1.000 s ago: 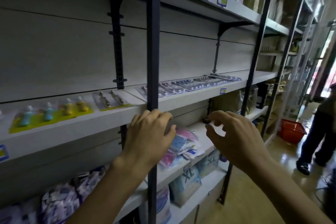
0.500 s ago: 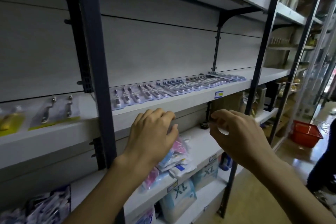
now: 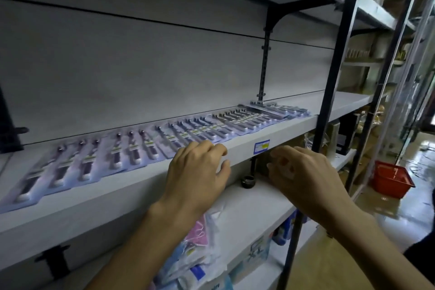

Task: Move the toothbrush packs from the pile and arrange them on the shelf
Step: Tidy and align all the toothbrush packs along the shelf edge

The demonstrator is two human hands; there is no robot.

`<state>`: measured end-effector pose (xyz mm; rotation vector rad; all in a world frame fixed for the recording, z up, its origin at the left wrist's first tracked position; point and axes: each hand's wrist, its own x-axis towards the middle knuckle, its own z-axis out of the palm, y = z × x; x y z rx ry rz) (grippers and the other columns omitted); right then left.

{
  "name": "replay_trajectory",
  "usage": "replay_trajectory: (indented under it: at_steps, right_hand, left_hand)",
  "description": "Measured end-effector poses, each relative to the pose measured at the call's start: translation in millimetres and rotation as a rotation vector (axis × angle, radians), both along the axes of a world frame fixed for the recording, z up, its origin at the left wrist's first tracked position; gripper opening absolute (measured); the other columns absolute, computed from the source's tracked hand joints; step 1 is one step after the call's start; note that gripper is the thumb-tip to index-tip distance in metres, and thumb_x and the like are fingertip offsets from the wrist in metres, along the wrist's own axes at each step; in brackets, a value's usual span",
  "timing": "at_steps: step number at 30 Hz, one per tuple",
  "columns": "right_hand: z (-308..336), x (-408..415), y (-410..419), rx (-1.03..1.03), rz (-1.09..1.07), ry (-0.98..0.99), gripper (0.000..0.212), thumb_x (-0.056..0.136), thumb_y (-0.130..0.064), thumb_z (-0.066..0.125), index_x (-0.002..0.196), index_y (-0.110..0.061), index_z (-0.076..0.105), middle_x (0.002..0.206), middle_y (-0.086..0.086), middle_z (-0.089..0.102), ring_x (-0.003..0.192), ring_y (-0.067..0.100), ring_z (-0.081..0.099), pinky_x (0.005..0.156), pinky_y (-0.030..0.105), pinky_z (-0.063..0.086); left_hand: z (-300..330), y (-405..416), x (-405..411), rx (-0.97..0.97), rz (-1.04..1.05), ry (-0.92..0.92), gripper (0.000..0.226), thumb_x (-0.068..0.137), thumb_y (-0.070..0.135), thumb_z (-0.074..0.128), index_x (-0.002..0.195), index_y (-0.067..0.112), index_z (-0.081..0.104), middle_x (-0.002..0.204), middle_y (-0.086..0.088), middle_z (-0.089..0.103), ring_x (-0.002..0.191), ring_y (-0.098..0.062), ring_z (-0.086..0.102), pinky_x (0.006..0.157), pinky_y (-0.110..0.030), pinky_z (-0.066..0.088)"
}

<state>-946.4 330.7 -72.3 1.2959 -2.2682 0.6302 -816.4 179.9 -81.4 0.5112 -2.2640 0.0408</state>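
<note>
Hands: two, both mine; my left hand (image 3: 199,176) has its fingers bent over the front lip of the shelf (image 3: 113,198), fingertips at the nearest pack and gripping nothing; my right hand (image 3: 303,179) hangs just below that lip, fingers loosely curled and empty
Toothbrush packs (image 3: 164,141): one row lying flat along the shelf, overlapping from far left to the right upright; near me I count about eight brushes; further right they blur together and I cannot tell the number
Pile (image 3: 197,256): one heap of pink, blue and clear packs on the lower shelf (image 3: 256,205), under my left forearm
Price label (image 3: 261,146): one, blue and yellow, on the shelf edge between my hands
Red basket (image 3: 390,179): one, on the floor at right
Dark round thing (image 3: 247,181): one, on the lower shelf; I cannot tell what it is
Change from half a second ago: the view has swung right and closer; the yellow-backed packs at far left have left the view; my hands hold much the same pose, both empty as before
</note>
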Motion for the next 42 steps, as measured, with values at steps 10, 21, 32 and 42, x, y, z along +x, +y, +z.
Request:
replay_trajectory:
  at_steps: [10,21,32,42]
  right_hand:
    - [-13.2,-140.9,16.2,-0.006,0.052,-0.032,0.017,0.089,-0.03,0.06,0.102,-0.02,0.065,0.086,-0.001,0.065,0.075,0.021,0.06,0.065,0.04,0.054]
    - [-8.4,-305.2,38.2,0.075,0.148,-0.013,0.024,0.087,-0.04,0.046,0.088,-0.021,0.061,0.08,-0.005,0.06,0.07,0.016,0.057,0.065,0.038,0.053]
    - [-8.2,-383.1,-21.9,0.019,0.276,-0.062,0.03,0.089,-0.038,0.058,0.115,-0.025,0.064,0.102,-0.004,0.067,0.086,0.014,0.064,0.075,0.038,0.055]
    - [-6.1,-429.7,-95.0,-0.038,0.372,-0.044,0.024,0.088,-0.031,0.06,0.109,-0.021,0.066,0.099,-0.001,0.066,0.088,0.021,0.06,0.069,0.034,0.049]
  left_hand:
    - [-11.4,15.4,-136.6,0.004,0.06,-0.029,0.013,0.077,0.031,0.057,0.08,0.022,0.066,0.074,0.006,0.065,0.069,-0.023,0.062,0.064,-0.031,0.048]
    - [-11.8,59.2,-274.0,0.103,0.128,-0.013,0.023,0.091,0.033,0.054,0.108,0.024,0.065,0.104,0.007,0.065,0.1,-0.017,0.057,0.083,-0.029,0.04]
    - [-6.7,17.3,-341.5,0.077,0.267,-0.014,0.019,0.085,0.028,0.063,0.1,0.018,0.069,0.097,0.002,0.069,0.09,-0.024,0.062,0.078,-0.035,0.046]
    - [-1.4,-42.2,-391.2,0.072,0.348,-0.071,0.023,0.089,0.031,0.054,0.107,0.023,0.066,0.101,0.004,0.064,0.097,-0.021,0.055,0.083,-0.032,0.039]
